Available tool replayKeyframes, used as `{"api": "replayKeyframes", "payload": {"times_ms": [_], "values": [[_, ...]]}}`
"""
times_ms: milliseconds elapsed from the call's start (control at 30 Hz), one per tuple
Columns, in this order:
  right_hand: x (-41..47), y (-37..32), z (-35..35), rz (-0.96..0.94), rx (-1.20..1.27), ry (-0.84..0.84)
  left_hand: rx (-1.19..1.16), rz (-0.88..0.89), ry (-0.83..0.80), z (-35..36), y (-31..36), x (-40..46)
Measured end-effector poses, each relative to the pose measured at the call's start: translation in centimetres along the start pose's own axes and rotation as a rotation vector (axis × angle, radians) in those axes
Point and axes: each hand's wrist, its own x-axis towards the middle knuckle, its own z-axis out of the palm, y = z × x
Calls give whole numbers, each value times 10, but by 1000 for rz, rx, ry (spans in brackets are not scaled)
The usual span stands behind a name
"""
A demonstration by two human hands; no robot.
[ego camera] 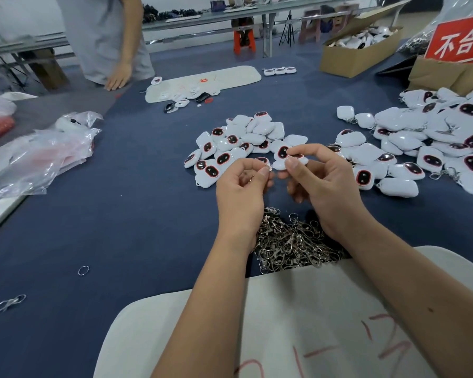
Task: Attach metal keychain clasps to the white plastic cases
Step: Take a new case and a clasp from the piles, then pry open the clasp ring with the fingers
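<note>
Above the blue table, my right hand [322, 184] pinches a white plastic case [281, 163] between thumb and fingers. My left hand [241, 192] pinches a small metal clasp ring [269, 167] right at the case's left edge, touching it. A heap of metal keychain clasps [290, 241] lies under my wrists, partly on a white tray [298, 323]. A pile of white cases with dark red-rimmed windows [238, 143] sits just beyond my hands. A larger pile of cases with clasps hanging from them [426, 148] spreads at the right.
Another person's hand [118, 77] rests on the table's far left edge. Crumpled plastic bags [44, 154] lie at the left. A loose ring [83, 270] and a stray clasp [10, 302] lie near left. Cardboard boxes [352, 55] and a red sign [462, 39] stand far right.
</note>
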Motion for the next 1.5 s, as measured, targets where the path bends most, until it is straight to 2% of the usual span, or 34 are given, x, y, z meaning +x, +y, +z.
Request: {"api": "replayKeyframes", "payload": {"times_ms": [233,433,567,667,767,867,967,1100,1333,1400,1500], "values": [[-1,0,1,-34,-76,-17,498,307,-16,-7,-2,-1],[-3,-1,1,-72,-154,-34,694,437,-47,-9,-4,-2],[-4,-1,2,-79,-197,-8,683,413,-36,-7,-5,-2],[-2,1,2,-62,-243,112,713,446,-81,-4,-7,-4],[2,5,-3,-21,-274,278,943,461,-179,-1,-12,-3],[4,8,-5,0,-313,416,1114,390,-265,0,-15,-1],[5,8,-6,11,-365,546,1106,358,-295,-2,-17,-1],[5,3,-5,52,-295,642,998,388,-169,-2,-14,-3],[2,-1,0,43,-522,433,926,393,-42,-5,-11,-2],[1,-1,1,17,-635,322,875,345,-84,-7,-13,-1],[-1,-3,5,-39,-801,64,665,241,-95,-8,-10,2]]}}
